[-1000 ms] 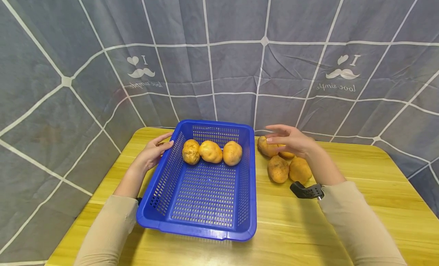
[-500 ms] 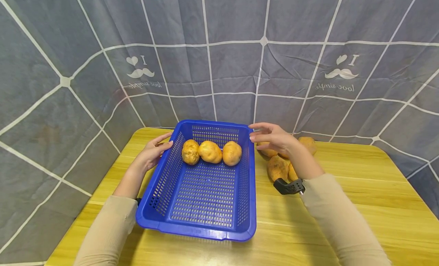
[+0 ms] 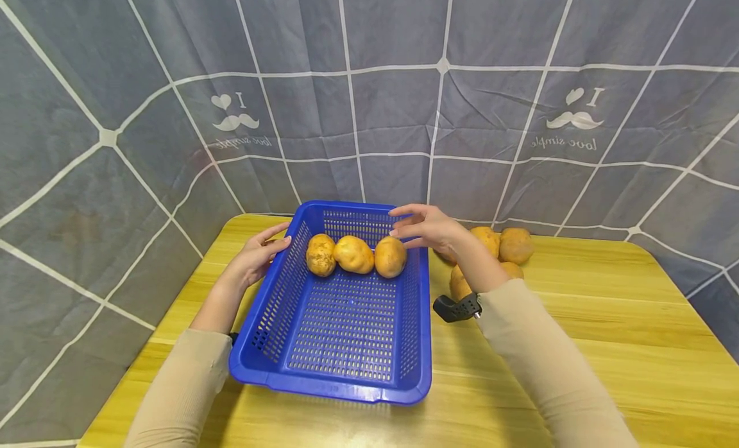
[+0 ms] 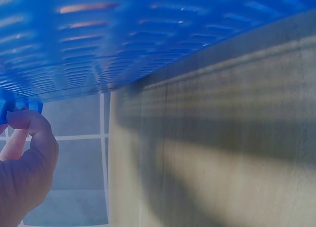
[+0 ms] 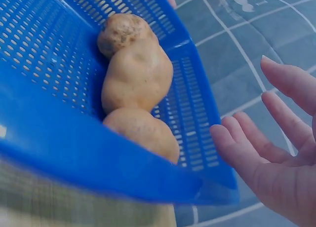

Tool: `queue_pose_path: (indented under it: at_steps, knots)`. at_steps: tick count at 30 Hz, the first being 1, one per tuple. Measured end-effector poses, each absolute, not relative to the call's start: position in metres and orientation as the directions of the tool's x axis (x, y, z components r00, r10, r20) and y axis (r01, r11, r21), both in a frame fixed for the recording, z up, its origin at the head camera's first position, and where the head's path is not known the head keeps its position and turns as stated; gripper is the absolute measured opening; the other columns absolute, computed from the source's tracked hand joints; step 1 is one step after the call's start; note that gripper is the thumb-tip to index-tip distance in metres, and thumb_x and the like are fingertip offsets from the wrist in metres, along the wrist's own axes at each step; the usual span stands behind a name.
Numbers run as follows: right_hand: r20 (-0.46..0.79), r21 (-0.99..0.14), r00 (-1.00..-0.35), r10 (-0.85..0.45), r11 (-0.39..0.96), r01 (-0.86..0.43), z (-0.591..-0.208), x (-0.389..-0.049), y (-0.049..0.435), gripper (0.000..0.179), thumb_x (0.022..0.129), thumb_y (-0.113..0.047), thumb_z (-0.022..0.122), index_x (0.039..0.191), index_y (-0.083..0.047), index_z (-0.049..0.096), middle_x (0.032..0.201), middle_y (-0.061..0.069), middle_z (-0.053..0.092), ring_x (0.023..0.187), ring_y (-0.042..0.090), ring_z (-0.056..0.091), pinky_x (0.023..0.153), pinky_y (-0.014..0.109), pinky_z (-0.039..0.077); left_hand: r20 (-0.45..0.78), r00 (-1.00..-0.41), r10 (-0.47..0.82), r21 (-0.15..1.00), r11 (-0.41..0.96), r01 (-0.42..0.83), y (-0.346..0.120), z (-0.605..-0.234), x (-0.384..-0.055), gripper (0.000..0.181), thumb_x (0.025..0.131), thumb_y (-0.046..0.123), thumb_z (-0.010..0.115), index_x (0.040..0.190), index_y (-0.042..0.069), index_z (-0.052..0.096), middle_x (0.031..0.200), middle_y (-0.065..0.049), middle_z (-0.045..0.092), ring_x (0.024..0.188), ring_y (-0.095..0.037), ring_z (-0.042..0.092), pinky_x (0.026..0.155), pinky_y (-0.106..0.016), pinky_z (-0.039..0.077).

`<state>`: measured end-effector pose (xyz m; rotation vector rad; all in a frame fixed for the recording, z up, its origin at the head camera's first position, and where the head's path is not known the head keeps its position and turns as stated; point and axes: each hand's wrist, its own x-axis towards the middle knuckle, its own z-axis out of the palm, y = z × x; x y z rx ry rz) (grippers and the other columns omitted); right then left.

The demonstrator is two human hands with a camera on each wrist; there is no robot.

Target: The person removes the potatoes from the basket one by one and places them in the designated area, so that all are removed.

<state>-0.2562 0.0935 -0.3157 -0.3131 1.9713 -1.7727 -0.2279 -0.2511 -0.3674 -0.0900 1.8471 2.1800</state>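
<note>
A blue plastic basket (image 3: pixel 340 332) with slotted walls stands on the table, holding three potatoes in a row near its far end: a left potato (image 3: pixel 321 255), a middle potato (image 3: pixel 354 255) and a right potato (image 3: pixel 390 257). My left hand (image 3: pixel 254 258) grips the basket's left rim, its thumb at the edge in the left wrist view. Over the right rim reaches my right hand (image 3: pixel 434 230), fingers spread and slightly bent with nothing in them. Its fingertips are above the right potato; in the right wrist view the hand (image 5: pixel 276 153) appears apart from the potatoes.
Several more potatoes lie on the table right of the basket, partly behind my right forearm; one potato (image 3: pixel 516 246) shows fully. The wooden table (image 3: pixel 606 307) extends to the right. A grey curtain (image 3: pixel 398 114) with white lines hangs behind and at the left.
My right hand has moved left, from above the loose potatoes to over the basket's right rim, uncovering potatoes behind it. My left hand and the basket have stayed in place.
</note>
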Motion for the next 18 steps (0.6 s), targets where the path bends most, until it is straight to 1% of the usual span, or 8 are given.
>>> queue_pose_path:
  at_steps: [2,4,7,13,18]
  knots:
    - [-0.186,-0.980,-0.863,-0.469,0.150,0.129,-0.317,-0.257,0.088,0.053,0.084,0.005,0.062,0.134,0.003,0.043,0.121,0.022,0.049,0.106,0.031,0.056,0.097,0.052,0.041,-0.228,-0.959,0.171,0.958,-0.134,-0.252,-0.251,-0.367,-0.228,0.063,0.094,0.009,0.054,0.148,0.006,0.021,0.088,0.001,0.063,0.076,-0.011,0.064,0.067,-0.025,0.055]
    - [-0.184,-0.980,-0.864,-0.468,0.152,0.127,-0.318,-0.258,0.082,0.055,0.083,0.005,0.063,0.134,0.003,0.044,0.118,0.020,0.051,0.103,0.029,0.058,0.096,0.052,0.041,-0.227,-0.959,0.168,0.960,-0.125,-0.249,-0.252,-0.367,-0.229,0.063,0.094,0.009,0.054,0.148,0.006,0.022,0.088,0.001,0.063,0.076,-0.011,0.064,0.067,-0.025,0.055]
    - [-0.175,-0.981,-0.867,-0.467,0.158,0.113,-0.322,-0.260,0.072,0.055,0.082,0.004,0.065,0.133,0.003,0.045,0.119,0.022,0.052,0.100,0.025,0.059,0.095,0.051,0.042,-0.221,-0.962,0.161,0.964,-0.115,-0.241,-0.252,-0.368,-0.229,0.062,0.094,0.010,0.055,0.148,0.006,0.023,0.088,0.001,0.062,0.075,-0.011,0.064,0.067,-0.025,0.055]
    - [-0.189,-0.977,-0.876,-0.444,0.175,0.122,-0.332,-0.261,0.053,0.056,0.080,0.002,0.068,0.132,0.000,0.048,0.124,0.025,0.051,0.101,0.025,0.058,0.095,0.048,0.043,-0.206,-0.963,0.175,0.962,-0.142,-0.232,-0.253,-0.370,-0.229,0.061,0.095,0.006,0.052,0.148,0.005,0.022,0.086,0.002,0.063,0.075,-0.010,0.063,0.065,-0.024,0.054]
    - [-0.178,-0.978,-0.886,-0.428,0.177,0.111,-0.334,-0.263,0.041,0.054,0.078,0.002,0.070,0.128,-0.001,0.052,0.126,0.026,0.050,0.101,0.026,0.058,0.097,0.050,0.041,-0.204,-0.962,0.179,0.965,-0.130,-0.229,-0.252,-0.371,-0.229,0.061,0.095,0.008,0.053,0.147,0.006,0.024,0.087,0.002,0.063,0.075,-0.011,0.064,0.066,-0.025,0.055]
